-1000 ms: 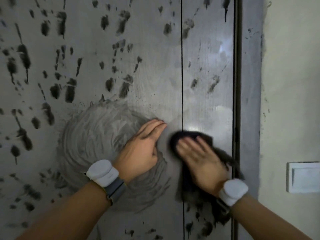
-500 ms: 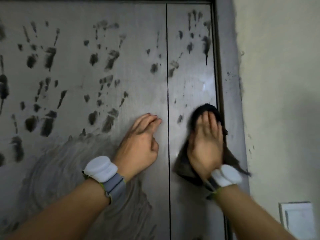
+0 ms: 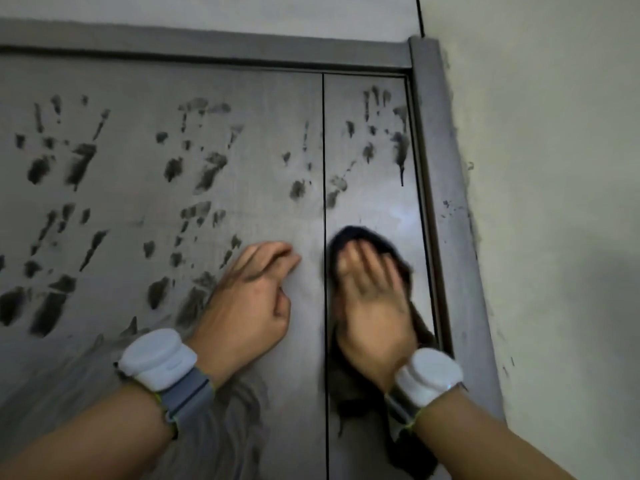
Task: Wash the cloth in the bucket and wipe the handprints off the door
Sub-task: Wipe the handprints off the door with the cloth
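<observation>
We faced the door (image 3: 263, 168), grey metal, split by a vertical seam that ran between our two hands, with its frame (image 3: 440, 188) just beyond the right hand. Dark handprints (image 3: 204, 168) covered the panel above and to the outer side of our left hand, and more sat above the right hand near the top corner; below the left wrist lay a smeared grey patch (image 3: 221, 420).

As we judged it, the main risk was spreading rather than lifting: the cloth (image 3: 381, 242) looked black already, and pushing it up into the prints above could drag soot into streaks unless we rinsed it in the bucket, which was out of sight. Our bracing hand could also leave a fresh mark where it pressed.

Our right hand (image 3: 372, 306) lay flat and spread, fingers straight, pressing the cloth against the narrow panel, the cloth showing past the fingertips and trailing under the wrist. It was motion-blurred. Our left hand (image 3: 249, 306) held nothing, its loosely bent fingers resting against the door beside the seam.
</observation>
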Tool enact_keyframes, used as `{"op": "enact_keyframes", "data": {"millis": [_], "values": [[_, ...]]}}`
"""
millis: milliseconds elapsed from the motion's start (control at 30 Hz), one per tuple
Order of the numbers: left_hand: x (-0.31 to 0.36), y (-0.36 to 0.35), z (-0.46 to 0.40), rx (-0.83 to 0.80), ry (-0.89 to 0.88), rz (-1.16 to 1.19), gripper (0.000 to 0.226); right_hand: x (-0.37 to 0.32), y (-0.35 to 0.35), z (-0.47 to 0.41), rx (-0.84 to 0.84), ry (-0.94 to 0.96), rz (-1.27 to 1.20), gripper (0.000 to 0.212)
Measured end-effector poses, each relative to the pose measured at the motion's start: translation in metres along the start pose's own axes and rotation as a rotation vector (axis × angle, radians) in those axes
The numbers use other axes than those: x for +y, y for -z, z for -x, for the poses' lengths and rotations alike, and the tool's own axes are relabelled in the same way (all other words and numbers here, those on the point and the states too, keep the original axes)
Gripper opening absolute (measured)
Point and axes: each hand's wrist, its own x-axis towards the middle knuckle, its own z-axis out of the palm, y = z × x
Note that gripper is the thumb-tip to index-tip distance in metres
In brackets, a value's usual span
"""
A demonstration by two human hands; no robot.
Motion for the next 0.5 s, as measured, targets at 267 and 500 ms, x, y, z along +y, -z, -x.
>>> {"op": "enact_keyframes", "data": {"millis": [267,500], "values": [[-0.001,-0.005,-0.007,0.034,0.005,-0.075,0.053,0.069,0.012,-0.035,0.003,-0.054,-0.049,0.058],[-0.002,-0.003,-0.005,0.01,-0.019,-0.048,0.054,0.021,0.002,-0.047,-0.067,0.36,-0.001,0.063]]}}
